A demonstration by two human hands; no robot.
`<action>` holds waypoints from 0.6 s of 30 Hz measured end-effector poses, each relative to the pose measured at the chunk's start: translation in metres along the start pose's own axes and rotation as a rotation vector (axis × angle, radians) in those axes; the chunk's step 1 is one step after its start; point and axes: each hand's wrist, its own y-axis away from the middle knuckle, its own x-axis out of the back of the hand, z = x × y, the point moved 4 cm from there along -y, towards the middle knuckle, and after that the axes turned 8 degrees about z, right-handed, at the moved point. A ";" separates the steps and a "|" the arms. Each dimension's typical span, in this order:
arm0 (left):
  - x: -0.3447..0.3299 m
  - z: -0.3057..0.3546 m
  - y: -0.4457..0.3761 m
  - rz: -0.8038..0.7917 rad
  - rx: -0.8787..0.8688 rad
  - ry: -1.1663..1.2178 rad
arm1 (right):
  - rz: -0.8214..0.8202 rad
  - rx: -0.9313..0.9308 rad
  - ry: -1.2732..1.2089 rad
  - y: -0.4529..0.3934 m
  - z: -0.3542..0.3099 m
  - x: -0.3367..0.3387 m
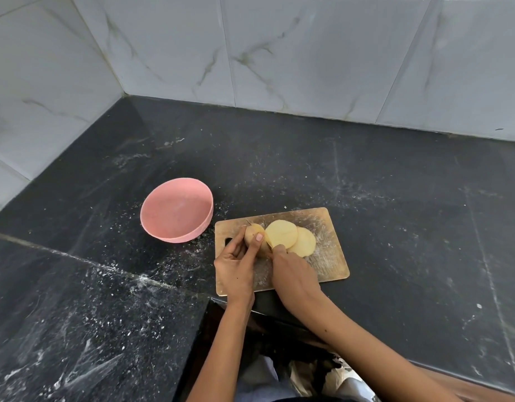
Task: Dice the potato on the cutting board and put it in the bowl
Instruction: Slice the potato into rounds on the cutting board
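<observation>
Slicing stage. Your left hand grips the potato on the cutting board; your right hand is closed around the knife, mid-cut. Two slices lie beside it. Bowl holds nothing. Next, probably: stack, cut into cubes.

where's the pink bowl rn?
In the head view the pink bowl sits on the black counter, just off the left end of the cutting board, apart from it, up-left of the left hand.
</observation>
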 end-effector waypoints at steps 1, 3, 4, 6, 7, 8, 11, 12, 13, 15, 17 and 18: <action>0.000 0.000 0.000 0.000 -0.002 -0.001 | 0.002 0.002 0.017 0.003 0.002 -0.001; 0.000 0.000 0.000 0.000 -0.007 -0.002 | -0.005 0.002 0.035 0.007 0.004 -0.003; 0.000 -0.001 0.000 0.004 -0.007 0.002 | -0.008 -0.001 0.035 0.006 0.005 -0.003; 0.001 -0.001 0.000 0.019 -0.002 0.011 | -0.007 -0.007 0.030 0.003 0.003 -0.003; 0.001 -0.001 -0.001 0.025 -0.001 0.015 | -0.005 -0.007 0.029 0.001 0.003 -0.003; 0.001 -0.002 -0.001 0.028 -0.003 0.018 | -0.001 -0.005 0.031 0.000 0.002 -0.002; 0.000 -0.003 -0.002 0.030 -0.010 0.023 | -0.007 0.014 0.041 -0.004 0.002 0.001; 0.000 -0.003 -0.002 0.029 -0.014 0.023 | -0.012 0.032 0.048 -0.005 0.002 0.001; 0.000 -0.003 -0.002 0.029 -0.012 0.022 | -0.016 0.051 0.054 -0.007 0.001 0.001; 0.000 -0.004 -0.002 0.032 -0.005 0.020 | -0.023 0.079 0.054 -0.010 -0.002 0.000; 0.001 -0.005 -0.002 0.036 -0.003 0.014 | -0.031 0.084 0.048 -0.012 -0.003 -0.001; 0.001 -0.005 -0.001 0.039 -0.003 0.013 | -0.036 0.083 0.044 -0.014 -0.003 -0.001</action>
